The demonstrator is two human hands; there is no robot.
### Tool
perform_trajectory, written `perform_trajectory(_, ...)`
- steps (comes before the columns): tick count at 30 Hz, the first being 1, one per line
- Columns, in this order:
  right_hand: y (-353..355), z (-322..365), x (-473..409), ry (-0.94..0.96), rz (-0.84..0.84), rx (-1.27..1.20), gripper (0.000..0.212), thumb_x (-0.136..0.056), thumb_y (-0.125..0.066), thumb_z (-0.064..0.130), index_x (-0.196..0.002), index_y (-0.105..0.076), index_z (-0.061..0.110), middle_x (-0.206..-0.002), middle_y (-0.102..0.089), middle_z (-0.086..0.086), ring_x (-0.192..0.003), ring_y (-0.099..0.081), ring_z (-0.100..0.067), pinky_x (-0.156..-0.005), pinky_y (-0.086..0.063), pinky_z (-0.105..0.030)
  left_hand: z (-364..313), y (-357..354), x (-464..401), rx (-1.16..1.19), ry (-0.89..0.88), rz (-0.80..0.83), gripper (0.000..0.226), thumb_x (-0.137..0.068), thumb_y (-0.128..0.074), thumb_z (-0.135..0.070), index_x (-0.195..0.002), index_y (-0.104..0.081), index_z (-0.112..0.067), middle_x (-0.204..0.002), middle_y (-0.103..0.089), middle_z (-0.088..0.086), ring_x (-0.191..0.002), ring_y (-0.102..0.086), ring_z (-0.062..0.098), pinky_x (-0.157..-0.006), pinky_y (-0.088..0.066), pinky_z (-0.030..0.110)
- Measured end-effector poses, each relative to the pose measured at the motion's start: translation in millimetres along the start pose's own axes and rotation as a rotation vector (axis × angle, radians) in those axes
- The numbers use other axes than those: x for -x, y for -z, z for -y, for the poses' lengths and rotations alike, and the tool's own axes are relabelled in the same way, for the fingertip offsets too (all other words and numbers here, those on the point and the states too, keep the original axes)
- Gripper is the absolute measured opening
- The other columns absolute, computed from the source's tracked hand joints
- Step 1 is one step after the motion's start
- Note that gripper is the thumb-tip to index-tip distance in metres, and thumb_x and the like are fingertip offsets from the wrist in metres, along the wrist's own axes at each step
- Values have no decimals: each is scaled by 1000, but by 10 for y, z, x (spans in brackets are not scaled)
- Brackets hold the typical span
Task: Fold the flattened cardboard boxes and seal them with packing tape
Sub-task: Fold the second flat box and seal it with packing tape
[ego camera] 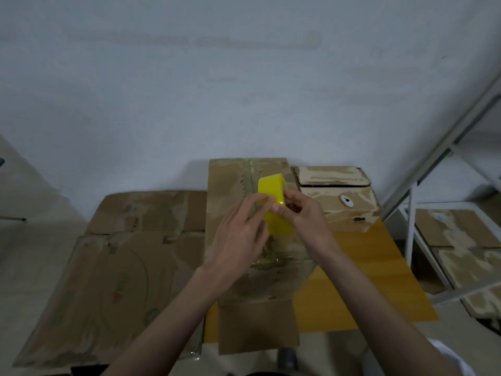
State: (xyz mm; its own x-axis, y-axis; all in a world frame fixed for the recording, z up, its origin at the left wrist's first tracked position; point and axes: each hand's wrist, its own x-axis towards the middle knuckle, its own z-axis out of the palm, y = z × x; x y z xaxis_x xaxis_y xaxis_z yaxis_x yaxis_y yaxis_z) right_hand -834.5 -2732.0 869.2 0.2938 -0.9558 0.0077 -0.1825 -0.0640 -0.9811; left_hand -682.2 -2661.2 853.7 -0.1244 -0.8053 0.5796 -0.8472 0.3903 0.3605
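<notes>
The right hand [301,213] curls its fingers round the one roll of yellow packing tape [273,204], thumb on the near rim, holding it up above the middle box. The left hand [238,234] meets the roll from the other side, its thumb and forefinger pinching at the roll's outer face; whether they have the loose tape end cannot be told. Both forearms reach in from the bottom edge.

Under the hands stands one folded cardboard box [233,185], its top flaps closed along a centre seam, with a near flap [257,327] hanging over the front edge of the yellow table [366,280]. A second cardboard box [339,196] sits just beside it on the right, flaps shut, with one small white object [347,200] lying on top.

To the left lie flattened boxes [108,280], at least two sheets overlapping, the upper one [151,210] farther back against the wall. To the right a white metal rack [412,213] carries more flattened cardboard [466,253] on its shelves, at least two pieces.
</notes>
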Motion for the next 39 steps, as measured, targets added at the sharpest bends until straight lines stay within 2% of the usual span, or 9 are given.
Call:
perform_trajectory(3, -20, 55, -3, -17, 70, -157, 22, -90, -70, 11, -112, -73, 15, -100, -74, -8, -94, -67, -10, -86, -54, -28, 47, 6, 28, 5, 3, -40, 41, -92, -63, -7, -133, -61, -7, -131, -57, 11, -115, -60, 27, -91, -53, 44)
perform_trajectory(8, 22, 67, -35, -21, 155, -225, 28, -90, -68, 3, -113, -73, 17, -99, -68, -20, -95, -64, -15, -94, -51, -39, 134, 62, -131, 42, 10, -68, 36, -97, -58, -15, -133, -61, -10, -133, -57, 6, -121, -57, 23, -100, -49, 36)
perform_trajectory(11, 103, 42, -30, 64, 229, -143, 38, -87, -69, -1, -109, -74, 30, -95, -70, -10, -93, -65, -12, -87, -53, -30, 217, 82, -416, 139, 175, 15, 37, -102, -50, -18, -138, -57, -11, -138, -56, 3, -125, -54, 19, -107, -42, 32)
perform_trajectory(15, 233, -50, -111, 157, 219, 115, 52, -83, -73, -1, -113, -64, 41, -102, -63, 2, -110, -61, -19, -99, -49, -39, 348, 44, -761, 246, 331, 71, 34, -103, -43, -23, -127, -66, -12, -126, -67, 3, -114, -60, 16, -95, -44, 22)
perform_trajectory(18, 334, -124, -157, 264, 206, 279, 49, -81, -76, 0, -120, -65, 26, -110, -60, 4, -111, -56, -20, -99, -47, -43, 430, -7, -893, 281, 400, 113, 31, -105, -43, -19, -122, -69, -18, -123, -69, -2, -110, -59, 7, -88, -39, 8)
perform_trajectory(26, 514, -280, -207, 440, 279, 416, 49, -82, -70, -5, -128, -63, 12, -112, -56, 11, -108, -52, -13, -89, -43, -28, 481, -152, -1069, 379, 578, 220, 37, -107, -39, -26, -104, -72, -11, -103, -71, 7, -98, -63, 23, -94, -47, 48)
perform_trajectory(31, 608, -355, -232, 382, 304, 312, 50, -86, -66, -4, -124, -58, 28, -119, -56, 8, -112, -50, -9, -90, -43, -31, 521, -135, -1026, 487, 589, 277, 38, -104, -46, -40, -108, -72, -13, -105, -70, 8, -103, -63, 27, -98, -47, 52)
perform_trajectory(34, 696, -377, -274, 244, 380, 108, 45, -91, -62, -3, -124, -57, 26, -123, -57, -2, -120, -53, -20, -96, -46, -41, 596, -90, -908, 673, 601, 421, 58, -83, -65, -63, -132, -63, -30, -127, -66, -12, -119, -60, 7, -105, -47, 38)
perform_trajectory(39, 768, -386, -316, 116, 493, -155, 40, -86, -58, 4, -122, -61, 21, -116, -64, -4, -112, -61, -24, -89, -50, -36, 678, -123, -812, 808, 535, 505, 80, -65, -91, -34, -135, -53, -44, -137, -60, -14, -130, -54, 7, -110, -40, 35)
